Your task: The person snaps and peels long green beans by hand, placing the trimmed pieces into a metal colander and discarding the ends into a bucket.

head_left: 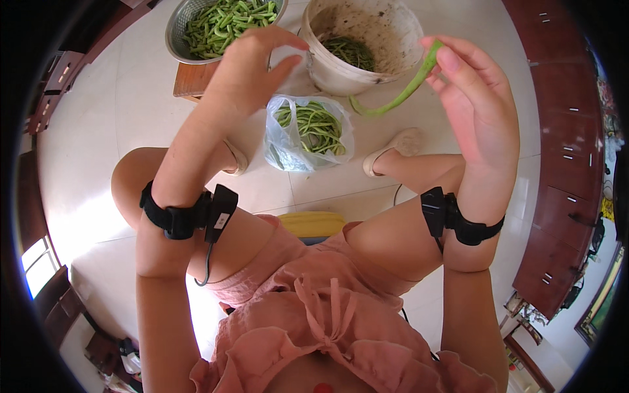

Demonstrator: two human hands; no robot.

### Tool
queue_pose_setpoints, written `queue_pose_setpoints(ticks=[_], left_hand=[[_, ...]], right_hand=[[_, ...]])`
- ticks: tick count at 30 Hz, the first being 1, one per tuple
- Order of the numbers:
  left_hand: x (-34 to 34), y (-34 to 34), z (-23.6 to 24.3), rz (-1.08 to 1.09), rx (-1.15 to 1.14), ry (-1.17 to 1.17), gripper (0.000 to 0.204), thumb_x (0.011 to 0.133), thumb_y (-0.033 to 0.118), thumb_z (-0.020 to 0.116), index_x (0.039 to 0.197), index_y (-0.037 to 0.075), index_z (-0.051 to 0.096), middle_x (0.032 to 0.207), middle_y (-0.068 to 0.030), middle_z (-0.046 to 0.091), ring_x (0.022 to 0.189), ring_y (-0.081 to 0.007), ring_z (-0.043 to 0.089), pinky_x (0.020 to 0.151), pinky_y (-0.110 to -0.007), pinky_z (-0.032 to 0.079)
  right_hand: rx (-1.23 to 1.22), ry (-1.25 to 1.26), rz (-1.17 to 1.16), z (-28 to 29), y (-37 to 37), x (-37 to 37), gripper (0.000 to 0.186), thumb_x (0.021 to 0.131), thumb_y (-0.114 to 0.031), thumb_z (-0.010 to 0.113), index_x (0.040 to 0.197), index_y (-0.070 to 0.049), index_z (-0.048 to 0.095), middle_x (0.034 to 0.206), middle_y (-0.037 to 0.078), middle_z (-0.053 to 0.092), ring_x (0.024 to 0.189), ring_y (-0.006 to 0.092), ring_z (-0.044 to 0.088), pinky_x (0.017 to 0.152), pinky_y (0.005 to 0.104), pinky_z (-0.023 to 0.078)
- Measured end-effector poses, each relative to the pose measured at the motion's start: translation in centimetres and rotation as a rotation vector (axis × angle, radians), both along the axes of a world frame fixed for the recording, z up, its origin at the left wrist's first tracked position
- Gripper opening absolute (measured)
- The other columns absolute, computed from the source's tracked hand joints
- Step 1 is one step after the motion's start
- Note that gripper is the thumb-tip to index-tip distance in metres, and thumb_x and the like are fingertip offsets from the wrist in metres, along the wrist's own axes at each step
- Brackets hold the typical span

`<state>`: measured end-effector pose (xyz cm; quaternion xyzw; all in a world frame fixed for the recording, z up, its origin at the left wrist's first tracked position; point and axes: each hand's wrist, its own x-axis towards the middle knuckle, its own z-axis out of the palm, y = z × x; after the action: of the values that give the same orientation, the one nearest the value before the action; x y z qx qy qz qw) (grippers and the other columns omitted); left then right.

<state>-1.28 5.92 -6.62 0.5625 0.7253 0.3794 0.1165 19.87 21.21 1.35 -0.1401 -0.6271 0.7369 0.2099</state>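
Observation:
A long curved green bean [406,93] is pinched at its upper end between the thumb and fingers of my right hand [475,88]. Its lower end hangs free, to the right of a plastic bag. My left hand [252,72] is raised just in front of the metal colander [177,40], thumb and forefinger apart, nothing seen between them. Cut green bean pieces [226,26] fill the colander. Whole long beans [313,128] lie in the open clear plastic bag [278,147] on the floor. A dirty white bucket [341,82] holds green scraps [350,54] at its bottom.
The colander rests on a low wooden stool [193,78]. My feet stand either side of the bag, the right one in a beige shoe [400,143]. Black straps with cables [177,219] circle my forearms. Dark red cabinets [567,164] line the right side.

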Motion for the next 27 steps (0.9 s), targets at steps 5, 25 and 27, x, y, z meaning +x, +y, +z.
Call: queue_pose_setpoints(ticks=[5, 25, 27], left_hand=[[3.4, 0.0, 2.3, -0.161, 0.105, -0.267, 0.019, 0.086, 0.003, 0.061, 0.105, 0.003, 0.065, 0.102, -0.0068, 0.062, 0.095, -0.0173, 0.056, 0.084, -0.029, 0.044], [4.6, -0.7, 4.7, -0.278, 0.228, -0.338, 0.035, 0.076, -0.009, 0.061, 0.11, 0.0, 0.06, 0.108, -0.0084, 0.061, 0.104, -0.018, 0.056, 0.091, -0.029, 0.043], [4.5, -0.8, 4.7, -0.263, 0.218, -0.341, 0.036, 0.075, -0.01, 0.062, 0.11, 0.0, 0.06, 0.108, -0.0085, 0.061, 0.104, -0.0178, 0.056, 0.091, -0.029, 0.043]], right_hand=[[0.019, -0.009, -0.065, 0.1, -0.3, -0.1, 0.022, 0.085, -0.009, 0.066, 0.104, 0.001, 0.064, 0.103, 0.008, 0.067, 0.097, 0.0126, 0.059, 0.091, 0.0277, 0.041], [-0.118, 0.029, -0.132, -0.2, -0.8, -0.9, 0.019, 0.087, -0.01, 0.063, 0.102, 0.001, 0.062, 0.09, 0.004, 0.062, 0.085, 0.0119, 0.055, 0.083, 0.0265, 0.042], [-0.15, 0.039, -0.133, -0.2, -0.8, -0.9, 0.019, 0.088, -0.011, 0.061, 0.102, 0.002, 0.062, 0.089, 0.005, 0.062, 0.084, 0.0125, 0.055, 0.083, 0.0272, 0.042]])
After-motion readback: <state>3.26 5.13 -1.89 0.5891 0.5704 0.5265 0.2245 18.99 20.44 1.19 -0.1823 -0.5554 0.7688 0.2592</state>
